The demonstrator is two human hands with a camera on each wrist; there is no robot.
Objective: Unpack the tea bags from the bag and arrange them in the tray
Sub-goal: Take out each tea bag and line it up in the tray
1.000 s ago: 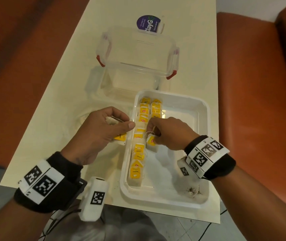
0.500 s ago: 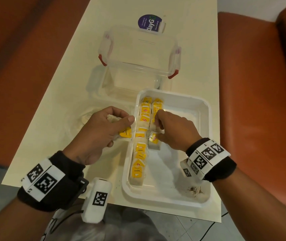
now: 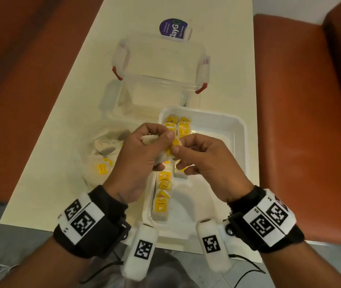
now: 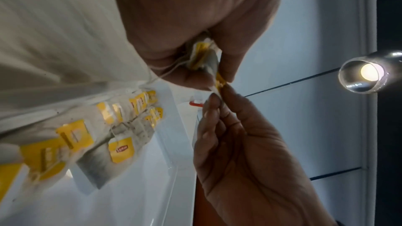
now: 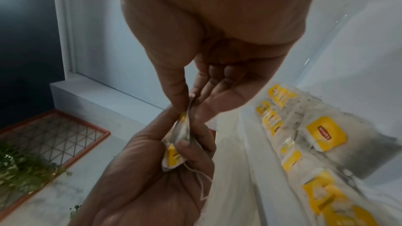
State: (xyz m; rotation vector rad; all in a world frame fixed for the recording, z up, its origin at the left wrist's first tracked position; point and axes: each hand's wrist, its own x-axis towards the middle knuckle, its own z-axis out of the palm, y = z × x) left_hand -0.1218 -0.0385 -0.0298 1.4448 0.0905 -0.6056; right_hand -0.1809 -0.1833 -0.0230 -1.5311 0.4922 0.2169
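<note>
Right now we are holding a small clump of tea bags [image 3: 170,151] above the near-left part of the white tray [image 3: 240,129], our left hand [image 3: 139,161] curling its fingers [image 3: 168,135] round the clump while our right hand [image 3: 204,161] is pinching one bag's edge between thumb and forefinger. Strings are dangling from the clump, so pulling too briskly is likely to drag a second bag out or tear the thin paper. Below us, the two columns of placed tea bags [image 3: 162,196] are lying loose, and a trailing string could be sweeping them askew. Farther left on the bench [image 3: 61,142], the crumpled bag [image 3: 103,156] is holding more, and beyond it the clear container [image 3: 161,65] is standing.
</note>
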